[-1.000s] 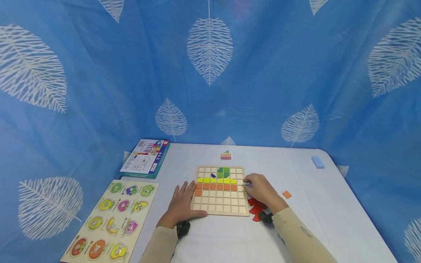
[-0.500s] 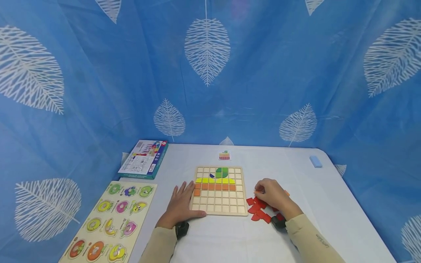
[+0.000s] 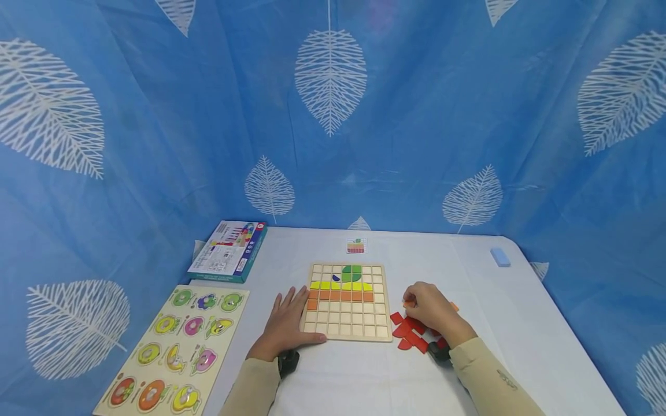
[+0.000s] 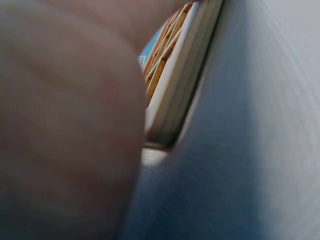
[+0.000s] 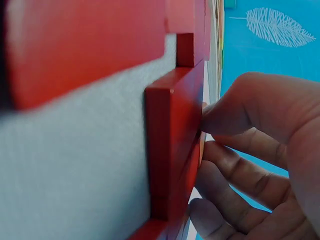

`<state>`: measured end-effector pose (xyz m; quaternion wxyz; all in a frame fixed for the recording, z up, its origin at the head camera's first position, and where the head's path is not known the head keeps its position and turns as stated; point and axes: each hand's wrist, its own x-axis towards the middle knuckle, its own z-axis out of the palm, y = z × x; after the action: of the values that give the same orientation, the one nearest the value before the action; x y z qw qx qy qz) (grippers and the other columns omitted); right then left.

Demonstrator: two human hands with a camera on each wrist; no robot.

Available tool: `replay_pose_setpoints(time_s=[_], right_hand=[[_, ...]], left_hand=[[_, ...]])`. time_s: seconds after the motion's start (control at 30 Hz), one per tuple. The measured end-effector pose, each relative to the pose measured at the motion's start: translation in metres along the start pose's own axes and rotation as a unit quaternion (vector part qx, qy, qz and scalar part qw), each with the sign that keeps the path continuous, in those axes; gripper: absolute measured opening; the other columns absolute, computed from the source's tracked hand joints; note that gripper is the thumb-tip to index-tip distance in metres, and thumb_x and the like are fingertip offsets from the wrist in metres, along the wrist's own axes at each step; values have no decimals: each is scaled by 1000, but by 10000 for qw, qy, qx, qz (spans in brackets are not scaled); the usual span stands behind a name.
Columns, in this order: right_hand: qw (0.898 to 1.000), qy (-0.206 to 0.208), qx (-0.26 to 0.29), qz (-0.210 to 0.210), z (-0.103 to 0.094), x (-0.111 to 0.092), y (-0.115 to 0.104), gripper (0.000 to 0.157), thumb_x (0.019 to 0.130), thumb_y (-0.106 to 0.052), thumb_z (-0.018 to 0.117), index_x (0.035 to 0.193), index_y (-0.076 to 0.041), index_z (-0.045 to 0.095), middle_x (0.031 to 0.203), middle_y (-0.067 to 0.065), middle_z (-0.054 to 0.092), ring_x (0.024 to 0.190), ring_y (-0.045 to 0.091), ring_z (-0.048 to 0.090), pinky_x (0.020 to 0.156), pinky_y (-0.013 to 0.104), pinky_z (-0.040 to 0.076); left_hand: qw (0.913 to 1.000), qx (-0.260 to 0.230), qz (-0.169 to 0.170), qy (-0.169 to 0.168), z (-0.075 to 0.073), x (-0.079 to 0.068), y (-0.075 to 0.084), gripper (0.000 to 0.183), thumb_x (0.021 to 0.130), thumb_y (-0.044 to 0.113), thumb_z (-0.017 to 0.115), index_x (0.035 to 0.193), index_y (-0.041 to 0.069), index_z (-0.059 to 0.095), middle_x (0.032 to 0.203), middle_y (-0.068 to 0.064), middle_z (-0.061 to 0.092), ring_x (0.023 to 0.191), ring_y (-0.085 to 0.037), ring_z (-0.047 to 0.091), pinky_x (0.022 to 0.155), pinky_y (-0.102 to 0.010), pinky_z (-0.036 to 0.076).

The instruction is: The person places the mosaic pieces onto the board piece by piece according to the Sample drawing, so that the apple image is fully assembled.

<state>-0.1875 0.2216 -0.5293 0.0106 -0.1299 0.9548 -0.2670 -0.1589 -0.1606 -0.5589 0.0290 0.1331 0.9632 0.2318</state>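
A wooden grid board (image 3: 349,333) lies on the table with green, dark blue, yellow and orange tiles in its upper rows. One orange tile (image 3: 311,304) sits at the left of the row below the full orange one. My left hand (image 3: 283,328) rests along the board's left edge, fingers spread, thumb at the lower corner. To the right of the board, my right hand (image 3: 432,306) is over a pile of red tiles (image 3: 411,332). Its thumb and fingers pinch a small orange tile (image 3: 409,304), mostly hidden by the fingers. In the right wrist view, red tiles (image 5: 172,125) cover part of the fingertips.
A picture card (image 3: 356,246) lies behind the board. At left are a boxed set (image 3: 227,251) and a fruit puzzle board (image 3: 177,346). Another orange tile (image 3: 454,306) shows behind the right hand. A light blue block (image 3: 500,257) lies at the far right.
My right hand has moved from the board's right edge rightward and slightly down to the red pile, and has stayed nearly still in the last half second. The left hand has not moved.
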Motion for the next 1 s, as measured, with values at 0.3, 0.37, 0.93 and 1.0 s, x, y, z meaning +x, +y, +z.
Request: replay_pose_setpoints(time_s=[0.3,0.37,0.93,1.0], right_hand=[[10000,-15,44,39,-1,5,-5,17,81,-5,85,96,-6,76,85,-1,62,76,16,57,73,35,57],[9999,6,128,-9,-1,7,-7,20,81,-4,85,98,-4,76,87,-1,63,78,17,57,75,36,58],[9927,-128,619,-1025,14,34,-79,20,82,1,85,100,-4,77,96,1,70,85,17,64,79,38,59],[9916,-200,554,-1153,19,39,-90,20,83,-1,86,100,-5,77,94,-1,70,83,16,61,77,35,59]], left_hand=[[9999,75,-69,-63,2,0,-1,130,65,82,78,165,11,35,169,-8,32,159,-33,14,126,-57,2],[9999,59,-59,-60,1,0,0,130,65,82,78,165,11,36,169,-9,32,159,-33,14,126,-57,1],[10000,9,-4,48,2,0,-2,130,64,82,78,164,9,37,168,-10,35,158,-35,17,125,-59,4],[10000,38,-12,15,2,1,-2,130,65,83,77,164,9,37,169,-10,34,158,-34,16,125,-58,3]])
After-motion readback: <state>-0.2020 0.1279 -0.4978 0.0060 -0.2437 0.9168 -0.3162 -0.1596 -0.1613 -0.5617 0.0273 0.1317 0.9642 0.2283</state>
